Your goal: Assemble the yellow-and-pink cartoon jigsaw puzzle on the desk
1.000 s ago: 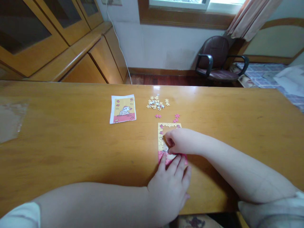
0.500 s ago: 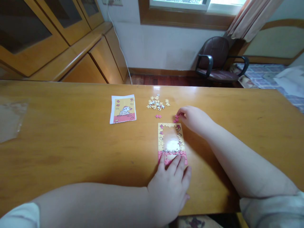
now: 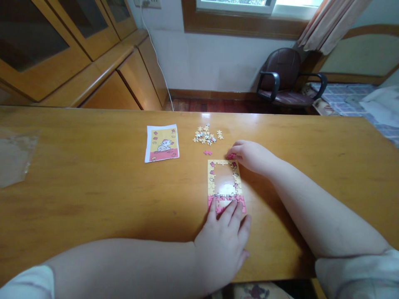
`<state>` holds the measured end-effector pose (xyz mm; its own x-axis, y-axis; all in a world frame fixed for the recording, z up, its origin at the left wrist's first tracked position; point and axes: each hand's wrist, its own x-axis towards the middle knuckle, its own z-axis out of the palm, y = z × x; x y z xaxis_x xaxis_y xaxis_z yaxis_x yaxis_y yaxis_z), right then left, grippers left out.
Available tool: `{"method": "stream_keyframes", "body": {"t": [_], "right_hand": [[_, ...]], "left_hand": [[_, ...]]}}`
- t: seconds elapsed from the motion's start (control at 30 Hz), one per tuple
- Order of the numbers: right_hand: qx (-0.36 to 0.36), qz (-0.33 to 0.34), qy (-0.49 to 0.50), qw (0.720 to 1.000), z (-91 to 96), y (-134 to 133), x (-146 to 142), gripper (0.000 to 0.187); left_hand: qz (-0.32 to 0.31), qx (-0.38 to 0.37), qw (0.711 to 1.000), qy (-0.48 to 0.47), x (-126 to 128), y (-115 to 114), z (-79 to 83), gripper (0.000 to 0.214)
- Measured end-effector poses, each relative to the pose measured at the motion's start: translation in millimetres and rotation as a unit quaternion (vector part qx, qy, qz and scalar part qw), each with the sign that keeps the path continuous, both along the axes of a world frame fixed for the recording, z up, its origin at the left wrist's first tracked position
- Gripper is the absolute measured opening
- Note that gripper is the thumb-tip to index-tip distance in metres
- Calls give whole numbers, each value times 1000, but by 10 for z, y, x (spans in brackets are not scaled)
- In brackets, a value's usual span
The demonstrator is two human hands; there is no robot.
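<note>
Puzzle [image 3: 211,189]: flat on the table [image 3: 109,199], with a big hole in its middle. Likely light and stiff, but the joins could pop apart, so press it flat.
Left hand [image 3: 220,243]: fingers spread apart, tips on the pink bottom edge.
Right hand [image 3: 247,154]: fingertips at the pink pieces [image 3: 231,156] (can't tell if they pinch).
Pink pieces: probably thin; hold the sides.

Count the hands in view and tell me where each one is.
2. The left hand has its fingers over the pink near end of the puzzle; the right hand is at the pink pieces beyond its far right corner.
</note>
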<state>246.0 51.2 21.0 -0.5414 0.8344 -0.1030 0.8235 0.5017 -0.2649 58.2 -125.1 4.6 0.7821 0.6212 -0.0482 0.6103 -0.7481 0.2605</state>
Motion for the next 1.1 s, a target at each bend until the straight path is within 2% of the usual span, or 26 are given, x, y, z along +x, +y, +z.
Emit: {"method": "stream_keyframes", "body": {"t": [0.3, 0.5, 0.6, 0.87, 1.1], "right_hand": [[7, -26, -36, 999, -21, 33, 25, 29], [4, -72, -48, 996, -2, 45, 12, 22], [-9, -90, -48, 995, 11, 50, 5, 20], [-72, -134, -58, 987, -19, 51, 1, 17], [-26, -119, -47, 991, -24, 55, 26, 18]], "left_hand": [[9, -3, 1000, 3, 6, -2, 0, 63], [-43, 18, 999, -29, 0, -16, 20, 58], [-66, 24, 997, -37, -7, -20, 16, 56], [-78, 28, 996, -36, -17, -22, 7, 57], [-82, 34, 996, -32, -18, -14, 41, 55]]}}
